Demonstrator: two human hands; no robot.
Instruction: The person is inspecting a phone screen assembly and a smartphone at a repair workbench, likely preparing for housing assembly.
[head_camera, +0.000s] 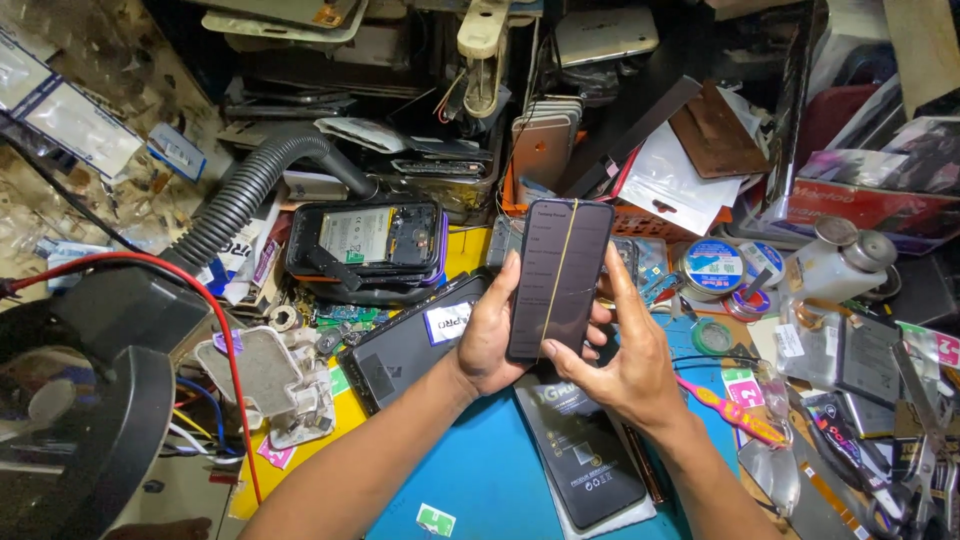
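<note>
Both my hands hold a dark smartphone (558, 275) upright above a blue work mat (500, 470), its screen facing me with a thin yellow line running down it. My left hand (490, 335) grips its left edge, thumb on the glass. The fingers of my right hand (625, 350) wrap around the right edge and bottom corner. Under my hands lies a black flat package (585, 460).
An opened phone with its battery showing (365, 240) lies behind, next to a grey ribbed hose (240, 195). A black box (400, 345) sits left of my hand. Tape rolls (712, 265), a white bottle (835, 265), a pink-yellow tool (735, 415) and clutter crowd the right.
</note>
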